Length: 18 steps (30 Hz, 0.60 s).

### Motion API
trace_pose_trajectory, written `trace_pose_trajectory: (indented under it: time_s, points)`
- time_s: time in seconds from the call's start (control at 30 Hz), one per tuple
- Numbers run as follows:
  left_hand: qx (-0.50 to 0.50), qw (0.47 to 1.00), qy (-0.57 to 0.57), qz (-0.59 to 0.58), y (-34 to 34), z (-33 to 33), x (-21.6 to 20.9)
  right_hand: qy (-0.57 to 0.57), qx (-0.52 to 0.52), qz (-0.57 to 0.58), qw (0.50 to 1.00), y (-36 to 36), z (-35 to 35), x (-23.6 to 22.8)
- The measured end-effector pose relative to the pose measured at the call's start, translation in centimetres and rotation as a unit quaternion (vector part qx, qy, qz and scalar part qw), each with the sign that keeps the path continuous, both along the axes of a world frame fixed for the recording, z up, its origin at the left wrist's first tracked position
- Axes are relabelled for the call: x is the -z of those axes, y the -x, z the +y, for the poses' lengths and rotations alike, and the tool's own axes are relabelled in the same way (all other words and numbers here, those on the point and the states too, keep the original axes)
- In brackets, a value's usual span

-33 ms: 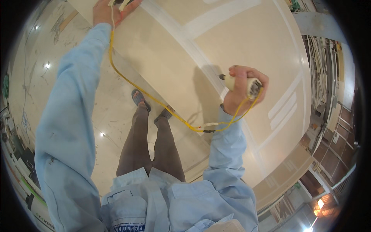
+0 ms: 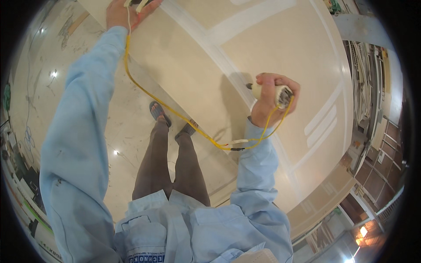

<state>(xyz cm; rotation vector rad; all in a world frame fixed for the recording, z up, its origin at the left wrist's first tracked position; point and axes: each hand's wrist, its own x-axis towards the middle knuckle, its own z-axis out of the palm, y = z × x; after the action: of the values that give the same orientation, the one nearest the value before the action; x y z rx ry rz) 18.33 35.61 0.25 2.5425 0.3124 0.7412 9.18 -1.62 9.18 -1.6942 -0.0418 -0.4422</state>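
Observation:
My right hand is closed around a cream cylindrical hand tool with a small dark tip pointing left. Yellow wires leave the tool's dark rear end. They meet a dark-sleeved joint in the yellow cable above my right sleeve. This cable sags across to my left wrist, where a pale wire carries on. At the top edge my left hand holds a dark-and-cream piece, cut off by the picture's edge. Beneath both hands lies a large beige board with whitish bands; the tool's shadow falls on it.
My feet in grey sandals stand on the pale, stained floor beside the board's near edge. Along the right stand racks of long strips. A lit lamp glows at lower right. More materials line the left rim.
My right hand has shifted slightly left and up with the cream tool, and its wires have followed. My left hand has hardly moved.

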Motion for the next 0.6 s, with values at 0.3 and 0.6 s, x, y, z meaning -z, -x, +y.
trace_pose_trajectory:
  time_s: [0.3,0.6]
  points:
    - [-0.007,1.000,-0.007,-0.007,-0.1,-0.3,0.2,-0.095,-0.016,-0.045,0.994,-0.4,-0.1,-0.2]
    - [-0.006,0.995,-0.103,-0.001,-0.1,-0.3,0.5,-0.024,-0.067,-0.018,0.997,-1.2,1.4,0.0]
